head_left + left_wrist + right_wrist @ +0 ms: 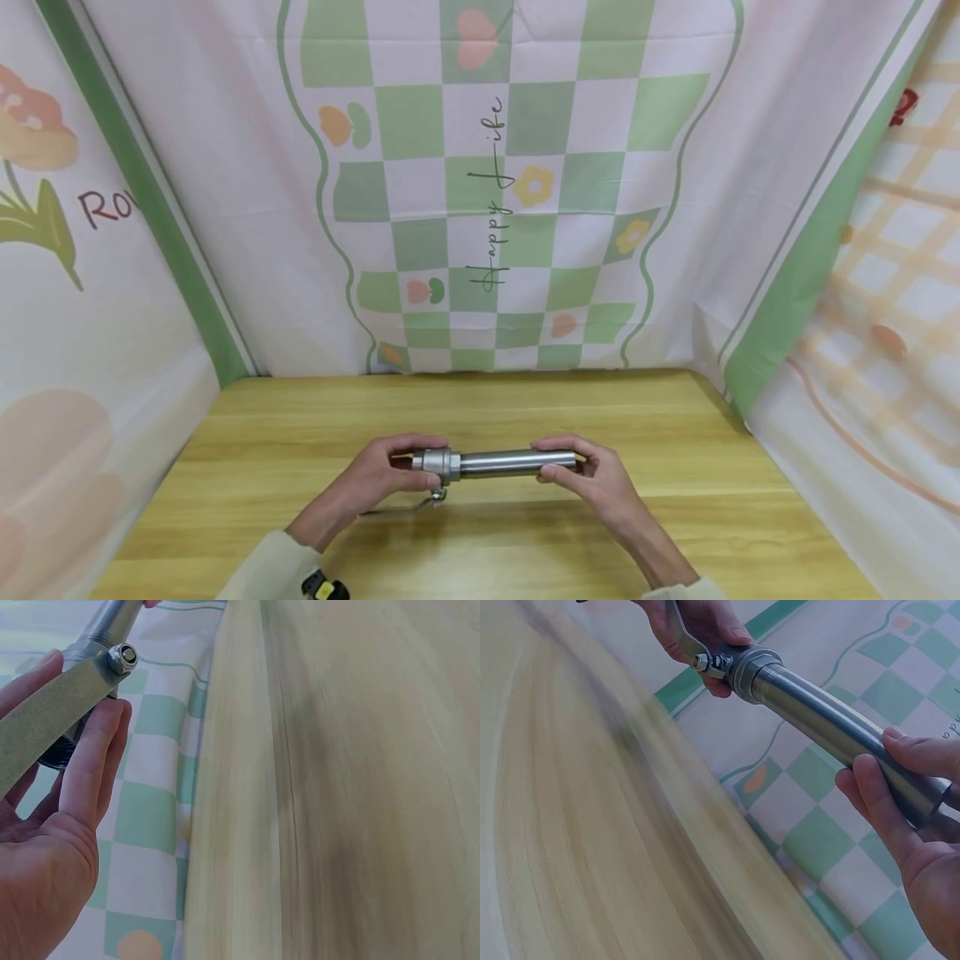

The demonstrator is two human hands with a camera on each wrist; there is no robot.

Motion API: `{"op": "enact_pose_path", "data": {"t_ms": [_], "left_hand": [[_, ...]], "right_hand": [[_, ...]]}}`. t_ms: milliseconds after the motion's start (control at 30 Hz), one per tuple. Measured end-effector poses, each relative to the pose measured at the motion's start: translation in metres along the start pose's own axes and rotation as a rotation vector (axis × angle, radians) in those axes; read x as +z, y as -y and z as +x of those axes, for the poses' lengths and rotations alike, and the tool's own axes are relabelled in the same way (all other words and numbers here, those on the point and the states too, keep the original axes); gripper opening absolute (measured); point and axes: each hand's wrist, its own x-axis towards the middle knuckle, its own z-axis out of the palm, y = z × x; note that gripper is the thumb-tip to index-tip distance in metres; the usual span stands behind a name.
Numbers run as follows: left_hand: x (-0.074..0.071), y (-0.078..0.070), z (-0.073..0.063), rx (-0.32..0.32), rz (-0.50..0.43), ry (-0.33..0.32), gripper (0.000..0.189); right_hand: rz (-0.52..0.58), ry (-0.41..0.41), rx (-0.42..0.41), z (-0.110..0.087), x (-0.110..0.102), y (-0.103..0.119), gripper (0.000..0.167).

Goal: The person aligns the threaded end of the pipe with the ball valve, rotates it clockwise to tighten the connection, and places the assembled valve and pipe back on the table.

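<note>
Valve [437,463], metal, 1: held above the table [525,558], its lever [52,714] pointing back past the left hand [377,475]. Fingers and thumb of that hand curl round the valve body, spread as wide as its girth.
Pipe [498,463], steel, 1: joined in line with the valve, some thread showing at the joint; its free end lies between thumb and fingers of the right hand [600,479], parted by the pipe's thickness and gripping it.
Table, wood-grained, 1. Printed cloth [412,121], green-checked, behind.
</note>
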Motion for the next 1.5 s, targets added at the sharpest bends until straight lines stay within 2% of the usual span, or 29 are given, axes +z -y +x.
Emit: {"op": "enact_pose_path", "data": {"t_ms": [400,700,1167,1500], "left_hand": [[-0.0013,-0.0026,-0.0016,-0.005,-0.041,-0.012,0.053],[0.0004,-0.0010,-0.0029,0.007,-0.040,-0.008,0.054],[0.0024,0.0008,-0.0022,0.034,-0.022,-0.013,0.054],[0.0031,0.0007,-0.0021,0.040,-0.020,-0.014,0.054]], "right_hand": [[0.033,-0.019,-0.012,-0.0004,0.0020,0.0011,0.036],[0.096,0.010,-0.036,0.0014,0.0036,0.0008,0.037],[0.113,-0.025,0.061,0.0033,0.0025,0.0002,0.037],[0.046,-0.033,0.038,0.0033,0.0046,0.0063,0.034]]}}
